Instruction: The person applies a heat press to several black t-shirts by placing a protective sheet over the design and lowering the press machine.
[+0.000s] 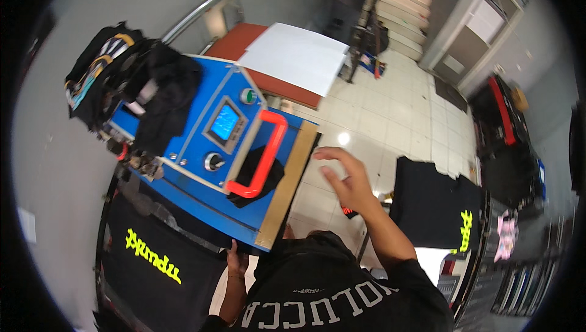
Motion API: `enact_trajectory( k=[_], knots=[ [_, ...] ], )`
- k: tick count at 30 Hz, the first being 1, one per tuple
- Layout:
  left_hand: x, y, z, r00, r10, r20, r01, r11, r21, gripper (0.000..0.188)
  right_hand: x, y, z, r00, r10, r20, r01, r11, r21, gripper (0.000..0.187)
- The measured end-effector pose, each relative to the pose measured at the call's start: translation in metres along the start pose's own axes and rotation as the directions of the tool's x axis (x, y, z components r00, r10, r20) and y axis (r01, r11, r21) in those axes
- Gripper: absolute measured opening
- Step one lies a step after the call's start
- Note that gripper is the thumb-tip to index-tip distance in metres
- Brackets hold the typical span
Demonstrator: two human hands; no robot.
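Observation:
A blue heat press (198, 112) with a small lit screen, knobs and a red handle (268, 155) stands left of the middle. My right hand (348, 182) is raised in the air to the right of the handle, apart from it. Its thumb and fingers are spread, with nothing between them. Low beside the press's near corner, my left hand (237, 262) touches a dark edge by the black T-shirt (159, 252); its fingers are partly hidden, so its grip is unclear. That shirt lies flat at the lower left, with bright yellow lettering on it.
Another black T-shirt (433, 204) with yellow print lies at the right. White sheets (296, 54) rest on a reddish-brown table (244, 33) behind the press. Black cloth (168, 85) is draped over the press. Farther back are stairs (403, 2) and a door (473, 39).

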State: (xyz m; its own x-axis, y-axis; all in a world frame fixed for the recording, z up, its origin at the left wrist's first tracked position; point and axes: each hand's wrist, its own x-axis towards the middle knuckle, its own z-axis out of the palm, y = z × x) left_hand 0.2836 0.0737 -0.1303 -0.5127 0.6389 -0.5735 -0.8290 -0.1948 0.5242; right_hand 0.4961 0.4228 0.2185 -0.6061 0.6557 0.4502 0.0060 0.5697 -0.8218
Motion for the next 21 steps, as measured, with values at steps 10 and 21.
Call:
enact_trajectory(
  k=[10,21],
  knots=[
    [-0.077,0.012,0.012,0.959,0.280,-0.054,-0.284,0.954,-0.093,0.044,0.118,0.018,0.074,0.683,-0.475,0.555,0.615,0.783,-0.088,0.029],
    [-0.115,-0.107,0.054,0.868,0.278,-0.413,-0.361,0.922,-0.138,0.037,0.148,0.037,0.071,0.391,-0.555,0.735,0.682,0.711,0.174,0.037]
  ],
)
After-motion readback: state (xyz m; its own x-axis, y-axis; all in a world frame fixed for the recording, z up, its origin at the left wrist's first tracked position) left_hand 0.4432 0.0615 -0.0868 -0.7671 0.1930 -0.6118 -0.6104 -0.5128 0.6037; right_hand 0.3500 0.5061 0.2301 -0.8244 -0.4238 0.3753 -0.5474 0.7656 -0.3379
